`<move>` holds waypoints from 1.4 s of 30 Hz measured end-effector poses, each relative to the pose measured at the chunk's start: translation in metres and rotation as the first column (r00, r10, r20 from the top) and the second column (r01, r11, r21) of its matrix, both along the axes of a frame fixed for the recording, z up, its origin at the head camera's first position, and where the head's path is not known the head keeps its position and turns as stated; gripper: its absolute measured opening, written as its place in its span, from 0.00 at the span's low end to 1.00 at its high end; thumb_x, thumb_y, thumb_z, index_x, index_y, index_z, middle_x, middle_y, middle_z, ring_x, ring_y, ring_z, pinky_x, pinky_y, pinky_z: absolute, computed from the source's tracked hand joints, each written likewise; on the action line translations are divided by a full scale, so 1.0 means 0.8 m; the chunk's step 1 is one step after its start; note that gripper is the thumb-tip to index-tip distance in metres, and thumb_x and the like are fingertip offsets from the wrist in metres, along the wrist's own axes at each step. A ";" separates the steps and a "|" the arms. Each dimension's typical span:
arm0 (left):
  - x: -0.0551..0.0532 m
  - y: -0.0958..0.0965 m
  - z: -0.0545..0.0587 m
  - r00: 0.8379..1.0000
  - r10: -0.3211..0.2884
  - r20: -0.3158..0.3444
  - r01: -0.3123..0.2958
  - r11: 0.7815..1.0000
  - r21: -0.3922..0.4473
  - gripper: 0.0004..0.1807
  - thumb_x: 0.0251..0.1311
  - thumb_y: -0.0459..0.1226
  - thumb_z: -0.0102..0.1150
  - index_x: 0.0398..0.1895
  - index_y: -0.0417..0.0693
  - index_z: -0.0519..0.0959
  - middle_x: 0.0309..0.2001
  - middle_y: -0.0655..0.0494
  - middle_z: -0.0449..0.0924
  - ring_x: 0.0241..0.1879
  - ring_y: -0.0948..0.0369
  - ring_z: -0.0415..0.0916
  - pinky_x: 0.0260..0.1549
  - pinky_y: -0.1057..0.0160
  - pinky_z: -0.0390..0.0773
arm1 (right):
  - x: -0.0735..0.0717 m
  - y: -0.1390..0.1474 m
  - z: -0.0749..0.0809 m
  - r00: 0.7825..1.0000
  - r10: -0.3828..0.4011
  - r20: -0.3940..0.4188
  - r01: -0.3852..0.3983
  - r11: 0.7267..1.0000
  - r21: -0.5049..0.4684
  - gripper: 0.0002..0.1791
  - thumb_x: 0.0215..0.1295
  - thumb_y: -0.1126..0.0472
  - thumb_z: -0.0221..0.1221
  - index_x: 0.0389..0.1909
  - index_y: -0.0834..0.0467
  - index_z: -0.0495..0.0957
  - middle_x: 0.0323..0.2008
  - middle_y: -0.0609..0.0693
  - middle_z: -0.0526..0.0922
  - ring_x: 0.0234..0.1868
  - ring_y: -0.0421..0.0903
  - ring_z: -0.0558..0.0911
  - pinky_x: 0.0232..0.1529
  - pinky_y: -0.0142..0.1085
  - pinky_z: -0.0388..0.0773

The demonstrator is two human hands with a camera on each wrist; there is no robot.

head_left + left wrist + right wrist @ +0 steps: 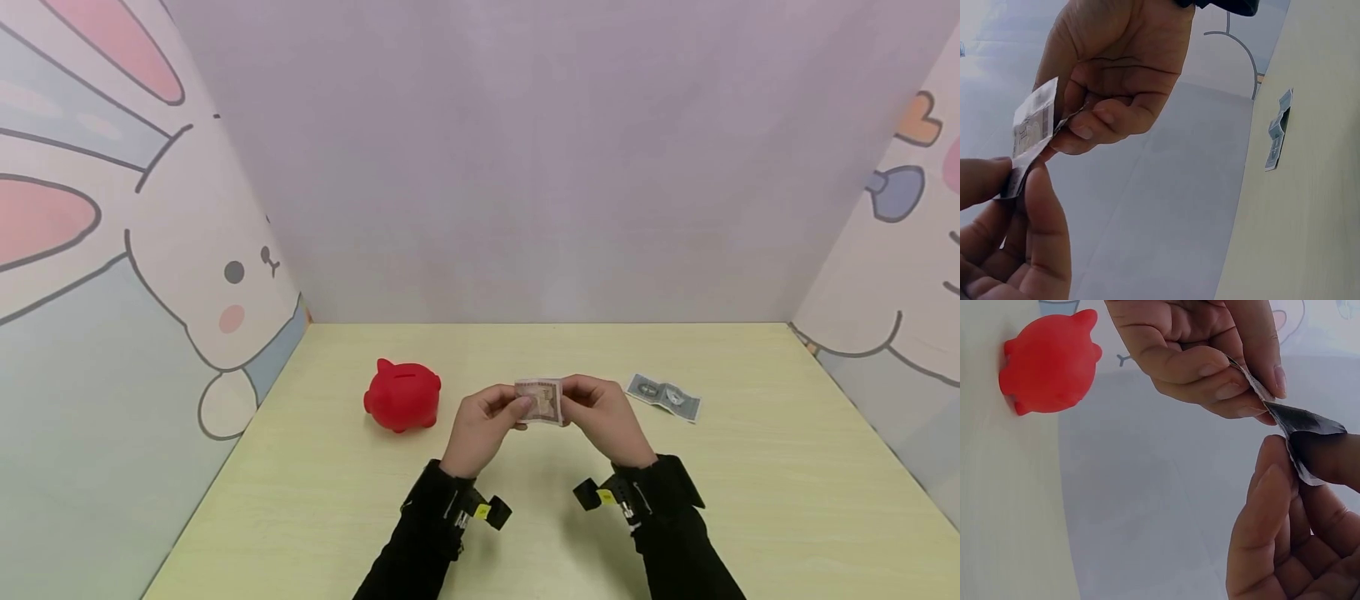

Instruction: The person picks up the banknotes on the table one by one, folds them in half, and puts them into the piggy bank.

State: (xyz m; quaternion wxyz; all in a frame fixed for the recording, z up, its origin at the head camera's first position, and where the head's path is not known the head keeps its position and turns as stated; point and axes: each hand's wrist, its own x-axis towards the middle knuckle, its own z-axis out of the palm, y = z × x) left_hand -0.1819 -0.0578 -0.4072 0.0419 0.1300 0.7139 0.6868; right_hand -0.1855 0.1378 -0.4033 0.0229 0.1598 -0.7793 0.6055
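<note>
Between both hands is a small folded banknote (545, 398), brownish with pale borders, raised above the table. Its left side is pinched by the thumb and fingers of my left hand (480, 427). My right hand (609, 418) pinches the opposite side. In the left wrist view the note (1036, 128) bends at a crease; the right wrist view shows its dark back (1304, 419) with one part flaring away. A red piggy bank (403, 397) with a slot on top stands left of my hands. A second, grey-green banknote (664, 397) lies creased on the table to the right.
The pale yellow table (300, 517) ends at a light lilac back wall (525, 167). Side panels with cartoon drawings, one a rabbit (187, 258), flank it left and right. Each wrist carries a small black camera mount (487, 508) over a dark sleeve.
</note>
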 end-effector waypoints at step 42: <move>0.008 -0.006 0.011 0.984 0.107 -0.142 -0.112 0.993 -0.034 0.09 0.64 0.35 0.61 0.40 0.36 0.82 0.37 0.39 0.82 0.30 0.65 0.76 0.34 0.68 0.82 | 0.013 -0.012 0.011 0.998 0.053 -0.015 -0.053 0.999 -0.005 0.11 0.68 0.63 0.59 0.46 0.65 0.79 0.41 0.62 0.83 0.32 0.39 0.83 0.37 0.32 0.82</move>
